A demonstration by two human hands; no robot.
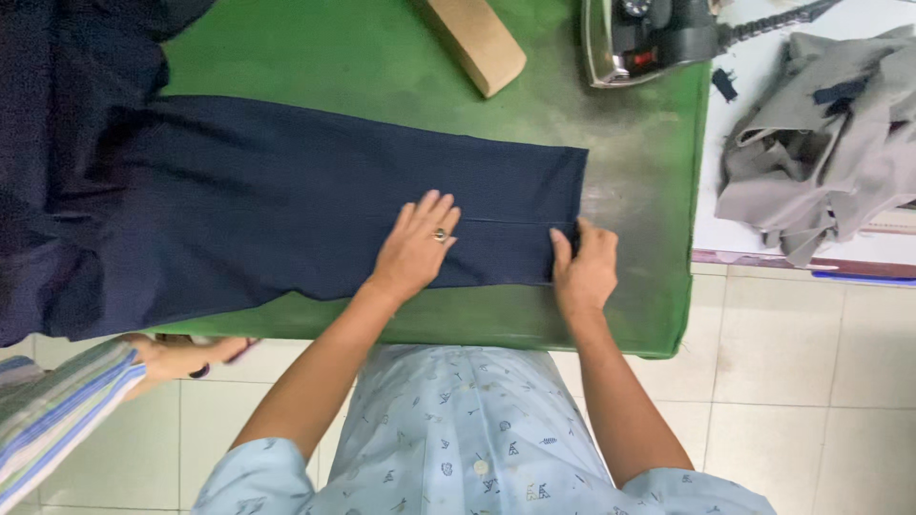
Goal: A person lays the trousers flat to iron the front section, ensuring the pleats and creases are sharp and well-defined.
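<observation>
**A:** What's closest to the camera?

**B:** The person's pale blue printed shirt (468, 429), buttoned down the front, over a floor of pale square tiles (792, 381). At the lower left a second person's striped sleeve (48, 415) comes in, and that person's hand (181, 358) sits just under the near edge of the surface.

**A:** And the surface itself?

**B:** A padded ironing table (630, 191) covered in green cloth, worn and greyish toward its right end. It has a straight near edge and a right edge where the cover hangs down a little.

**A:** What lies on it?

**B:** A navy trouser leg (286, 200), matte woven fabric, laid flat lengthwise from the left edge to a hem near the right end. A seam line runs along it toward the hem.

**A:** The hands?

**B:** The left hand (417, 246) rests palm down on the cloth near the near edge, fingers spread flat, a ring on one finger. The right hand (584, 265) is at the hem's near corner, fingers curled and pinching the fabric edge.

**A:** Farther back?

**B:** A tan wooden block (474, 38), oblong with rounded ends, lies at the far edge. Right of it, at the far right corner, stands an iron (649, 38) with a shiny metal soleplate and a dark body. Beyond the right edge, a crumpled grey garment (821, 143) sits on a white table (754, 86).
</observation>
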